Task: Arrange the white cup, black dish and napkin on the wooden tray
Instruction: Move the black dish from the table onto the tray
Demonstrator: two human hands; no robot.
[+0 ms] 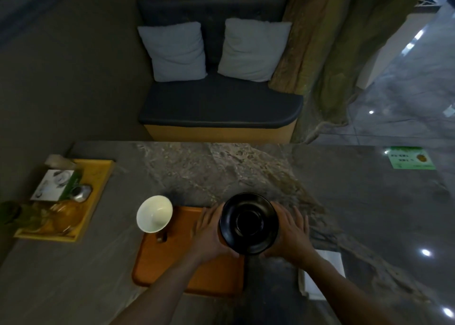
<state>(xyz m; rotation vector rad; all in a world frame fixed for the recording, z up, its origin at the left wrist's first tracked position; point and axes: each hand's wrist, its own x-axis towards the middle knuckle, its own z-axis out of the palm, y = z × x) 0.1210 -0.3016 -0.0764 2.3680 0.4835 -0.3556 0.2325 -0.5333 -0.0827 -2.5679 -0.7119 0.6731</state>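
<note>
The black dish is held between both hands, lifted above the right end of the wooden tray. My left hand grips its left side and my right hand grips its right side. The white cup stands at the tray's far left corner, with a small dark piece beside its base. The white napkin lies on the table to the right of the tray, partly hidden under my right forearm.
A yellow tray at the left holds a tissue box, a metal pot and a glass jar. A green card lies at the table's far right. A dark bench with two cushions stands beyond the stone table.
</note>
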